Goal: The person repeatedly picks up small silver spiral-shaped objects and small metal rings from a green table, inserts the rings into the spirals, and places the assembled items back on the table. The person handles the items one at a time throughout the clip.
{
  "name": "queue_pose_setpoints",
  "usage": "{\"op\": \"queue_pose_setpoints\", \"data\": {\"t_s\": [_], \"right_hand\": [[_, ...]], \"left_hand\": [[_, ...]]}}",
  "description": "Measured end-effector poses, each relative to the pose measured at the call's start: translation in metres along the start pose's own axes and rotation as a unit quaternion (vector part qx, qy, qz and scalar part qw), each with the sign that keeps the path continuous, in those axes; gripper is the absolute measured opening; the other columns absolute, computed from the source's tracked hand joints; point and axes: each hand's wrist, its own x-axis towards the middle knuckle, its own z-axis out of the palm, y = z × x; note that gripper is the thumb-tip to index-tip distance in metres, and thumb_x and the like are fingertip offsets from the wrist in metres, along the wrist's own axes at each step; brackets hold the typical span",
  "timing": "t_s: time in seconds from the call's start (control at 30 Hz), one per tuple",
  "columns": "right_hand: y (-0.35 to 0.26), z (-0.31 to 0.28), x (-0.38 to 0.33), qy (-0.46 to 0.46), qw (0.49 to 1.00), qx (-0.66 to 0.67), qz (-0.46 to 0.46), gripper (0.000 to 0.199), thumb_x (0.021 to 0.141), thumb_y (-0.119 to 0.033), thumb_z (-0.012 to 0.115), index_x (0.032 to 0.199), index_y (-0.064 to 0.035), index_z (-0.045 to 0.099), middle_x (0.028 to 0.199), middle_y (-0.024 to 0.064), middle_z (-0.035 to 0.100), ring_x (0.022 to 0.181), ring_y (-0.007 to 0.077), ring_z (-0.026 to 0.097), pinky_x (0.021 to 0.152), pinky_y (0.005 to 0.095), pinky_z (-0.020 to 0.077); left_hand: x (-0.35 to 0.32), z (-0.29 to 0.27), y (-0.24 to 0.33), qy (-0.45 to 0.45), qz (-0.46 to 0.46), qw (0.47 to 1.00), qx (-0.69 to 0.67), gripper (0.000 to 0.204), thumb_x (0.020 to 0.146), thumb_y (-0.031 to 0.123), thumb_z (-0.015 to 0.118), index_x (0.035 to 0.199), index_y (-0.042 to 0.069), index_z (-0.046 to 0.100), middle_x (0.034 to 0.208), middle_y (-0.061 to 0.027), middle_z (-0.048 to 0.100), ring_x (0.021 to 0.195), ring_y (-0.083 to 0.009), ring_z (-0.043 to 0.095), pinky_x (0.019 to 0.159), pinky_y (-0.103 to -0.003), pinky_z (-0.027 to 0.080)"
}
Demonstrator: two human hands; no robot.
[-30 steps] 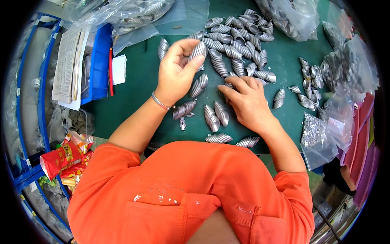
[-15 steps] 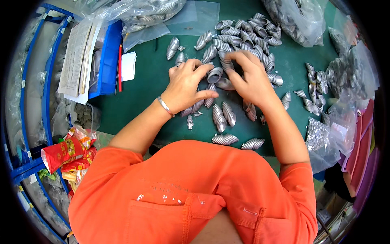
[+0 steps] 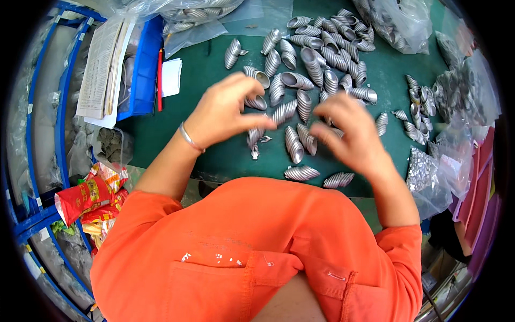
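Note:
Many grey, hollow, spiral-ribbed metal pieces lie on the green table (image 3: 209,161). My left hand (image 3: 228,110) hovers over the left of the spread, thumb and fingers apart, holding nothing that I can see. Beneath its fingers a ribbed piece (image 3: 257,102) shows in part. Blurred by motion, my right hand (image 3: 351,131) is over the right side with its thumb apart from its bent fingers; parts of some pieces are hidden under it. Between the hands lies one ribbed piece (image 3: 284,111), with another ribbed piece (image 3: 294,145) nearer to me. Farther back is a dense pile of pieces (image 3: 338,43).
Two ribbed pieces (image 3: 301,173) lie along the near edge. A small cluster (image 3: 416,115) and clear bags of parts (image 3: 464,96) are on the right. At the left stand a blue bin (image 3: 142,70), papers (image 3: 102,70) and a red pen (image 3: 160,80). Bags (image 3: 397,27) line the back.
My hands have moved apart and toward me, the left to the left and the right to the right. The pieces they were handling now lie spread on the table between them.

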Motion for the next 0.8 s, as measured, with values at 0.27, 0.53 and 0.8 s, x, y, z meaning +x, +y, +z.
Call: {"op": "queue_pose_setpoints", "data": {"t_s": [0.27,0.53,0.8], "right_hand": [[-0.03,0.044,-0.016,-0.032,0.994,-0.046,0.091,0.028,0.073,-0.016,0.071,0.096,-0.0068,0.06,0.089,0.0111,0.055,0.076,0.0294,0.062,0.064,0.0396,0.0496],[0.008,-0.016,0.005,0.3,0.926,0.192,0.125,0.016,0.083,-0.004,0.066,0.098,-0.0013,0.064,0.094,0.0081,0.061,0.079,0.0135,0.062,0.063,0.0246,0.0493],[0.0,0.002,-0.045,-0.031,0.974,-0.163,0.155,0.066,0.065,-0.025,0.081,0.123,-0.0099,0.055,0.129,0.0162,0.045,0.117,0.0381,0.043,0.097,0.0466,0.0398]], "left_hand": [[-0.015,0.037,0.008,-0.005,0.015,0.999,-0.044,0.057,0.075,0.016,0.078,0.122,0.006,0.048,0.096,-0.0096,0.058,0.076,-0.0201,0.059,0.067,-0.033,0.05],[0.017,0.019,0.018,0.213,0.099,0.967,-0.101,0.051,0.074,0.009,0.078,0.12,0.002,0.056,0.105,-0.0116,0.064,0.094,-0.0239,0.063,0.08,-0.029,0.05],[-0.005,0.053,0.012,-0.043,0.008,0.985,0.167,0.1,0.051,0.045,0.086,0.139,0.023,0.044,0.145,-0.0209,0.03,0.132,-0.0394,0.033,0.105,-0.053,0.027]]}}
